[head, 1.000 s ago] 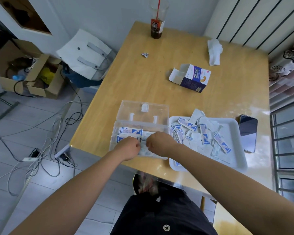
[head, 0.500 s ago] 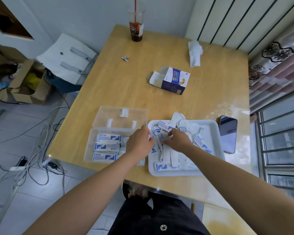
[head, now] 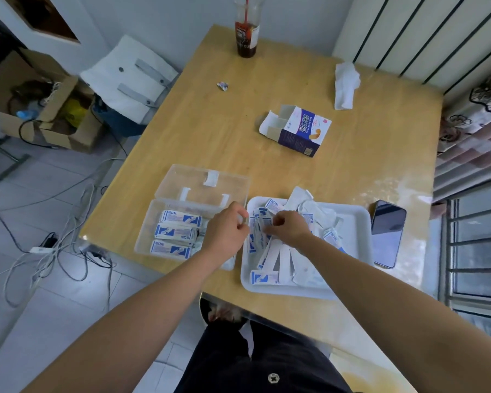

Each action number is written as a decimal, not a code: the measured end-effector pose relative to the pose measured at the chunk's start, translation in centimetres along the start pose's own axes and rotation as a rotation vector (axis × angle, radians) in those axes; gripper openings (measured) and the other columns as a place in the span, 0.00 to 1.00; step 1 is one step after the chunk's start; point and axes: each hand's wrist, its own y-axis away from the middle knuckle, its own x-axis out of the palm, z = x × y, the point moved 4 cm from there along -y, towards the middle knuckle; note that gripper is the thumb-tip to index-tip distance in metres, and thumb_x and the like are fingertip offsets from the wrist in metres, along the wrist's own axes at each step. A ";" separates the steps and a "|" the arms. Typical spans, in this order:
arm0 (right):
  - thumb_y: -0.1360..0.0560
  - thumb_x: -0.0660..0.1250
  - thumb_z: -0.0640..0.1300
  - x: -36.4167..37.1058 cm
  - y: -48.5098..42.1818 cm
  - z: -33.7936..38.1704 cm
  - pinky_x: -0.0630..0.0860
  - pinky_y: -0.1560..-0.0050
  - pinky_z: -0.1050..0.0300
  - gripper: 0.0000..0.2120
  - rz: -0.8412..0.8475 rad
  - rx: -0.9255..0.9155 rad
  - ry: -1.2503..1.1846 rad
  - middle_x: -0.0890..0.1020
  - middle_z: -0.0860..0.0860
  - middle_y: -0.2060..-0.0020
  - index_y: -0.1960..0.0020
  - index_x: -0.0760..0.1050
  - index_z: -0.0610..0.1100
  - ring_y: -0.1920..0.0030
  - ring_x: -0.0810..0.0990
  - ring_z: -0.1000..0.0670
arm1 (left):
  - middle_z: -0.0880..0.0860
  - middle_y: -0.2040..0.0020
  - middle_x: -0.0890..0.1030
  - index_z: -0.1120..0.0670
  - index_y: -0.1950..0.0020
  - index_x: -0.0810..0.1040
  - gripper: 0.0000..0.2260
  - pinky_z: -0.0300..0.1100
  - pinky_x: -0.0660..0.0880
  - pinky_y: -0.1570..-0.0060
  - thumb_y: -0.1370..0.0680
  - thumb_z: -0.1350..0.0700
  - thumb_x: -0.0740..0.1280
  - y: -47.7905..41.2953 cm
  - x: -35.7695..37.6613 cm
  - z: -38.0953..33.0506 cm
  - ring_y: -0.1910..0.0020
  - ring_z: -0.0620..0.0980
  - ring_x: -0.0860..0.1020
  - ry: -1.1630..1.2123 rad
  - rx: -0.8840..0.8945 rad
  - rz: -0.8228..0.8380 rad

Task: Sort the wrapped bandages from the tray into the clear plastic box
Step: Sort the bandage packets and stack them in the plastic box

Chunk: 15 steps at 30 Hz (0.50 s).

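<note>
Maybe a third done, I'd guess: three neat rows of wrapped bandages (head: 179,232) sit in the clear plastic box (head: 143,245), and a messy pile (head: 264,278) waits in the white tray (head: 355,236). They're thin, flat blue-and-white wrappers. Right hand (head: 292,229) pinches some in the pile; left hand (head: 226,231) is curled at the tray's edge, and I can't tell if it's holding anything

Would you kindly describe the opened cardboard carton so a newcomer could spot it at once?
Look at the wooden table; past the white tray, toward the far side, a cardboard carton lies on its side. Its flaps hang open, and it alone is printed dark blue and white, unlike the clear plastic box.
</note>
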 end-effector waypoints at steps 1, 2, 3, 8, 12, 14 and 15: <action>0.30 0.74 0.43 -0.4 0.2 -0.1 0.66 0.69 0.61 0.17 0.004 -0.006 -0.084 0.71 0.51 0.71 0.68 0.67 0.45 0.70 0.69 0.52 | 0.48 0.72 0.71 0.53 0.46 0.73 0.06 0.39 0.63 0.71 0.22 0.60 0.63 0.0 0.0 0.0 0.72 0.45 0.68 0.011 -0.003 0.002; 0.31 0.76 0.43 -0.8 0.5 -0.1 0.67 0.69 0.62 0.16 0.003 -0.013 -0.175 0.72 0.50 0.71 0.67 0.69 0.44 0.70 0.69 0.52 | 0.49 0.71 0.72 0.53 0.46 0.74 0.06 0.39 0.64 0.71 0.22 0.60 0.62 0.0 -0.1 0.1 0.72 0.46 0.69 0.020 -0.012 0.002; 0.31 0.76 0.43 -1.2 0.8 -0.1 0.67 0.70 0.63 0.14 -0.002 -0.016 -0.272 0.72 0.49 0.70 0.64 0.70 0.43 0.71 0.70 0.53 | 0.49 0.70 0.73 0.53 0.46 0.74 0.06 0.39 0.65 0.71 0.21 0.59 0.62 0.0 -0.1 0.1 0.71 0.46 0.70 0.030 -0.023 0.000; 0.29 0.75 0.41 -3.1 2.2 -0.2 0.58 0.78 0.65 0.12 -0.004 0.024 -0.710 0.72 0.53 0.76 0.57 0.71 0.41 0.79 0.61 0.56 | 0.47 0.67 0.75 0.51 0.49 0.75 0.05 0.38 0.63 0.72 0.21 0.58 0.60 0.1 -0.5 -0.7 0.71 0.43 0.70 0.074 -0.007 -0.078; 0.27 0.72 0.40 -4.0 3.0 -0.2 0.57 0.77 0.66 0.10 0.069 -0.026 -0.808 0.74 0.55 0.76 0.59 0.71 0.42 0.76 0.59 0.56 | 0.50 0.53 0.78 0.52 0.46 0.78 0.08 0.38 0.69 0.62 0.21 0.60 0.60 -0.5 -0.1 -3.0 0.63 0.44 0.74 0.240 0.075 -0.089; 0.27 0.73 0.40 -3.9 3.1 -0.2 0.58 0.77 0.65 0.09 0.086 -0.048 -0.795 0.76 0.52 0.71 0.53 0.73 0.41 0.74 0.60 0.55 | 0.52 0.47 0.78 0.54 0.41 0.77 0.11 0.42 0.74 0.52 0.20 0.60 0.59 -1.1 0.8 -3.6 0.55 0.50 0.77 0.253 0.062 -0.007; 0.28 0.73 0.40 -3.9 3.2 -0.4 0.58 0.76 0.65 0.09 0.088 -0.049 -0.790 0.76 0.49 0.69 0.52 0.73 0.41 0.74 0.60 0.54 | 0.53 0.45 0.78 0.55 0.39 0.77 0.12 0.44 0.74 0.48 0.19 0.59 0.58 -1.2 1.3 -3.8 0.51 0.52 0.78 0.250 0.035 0.052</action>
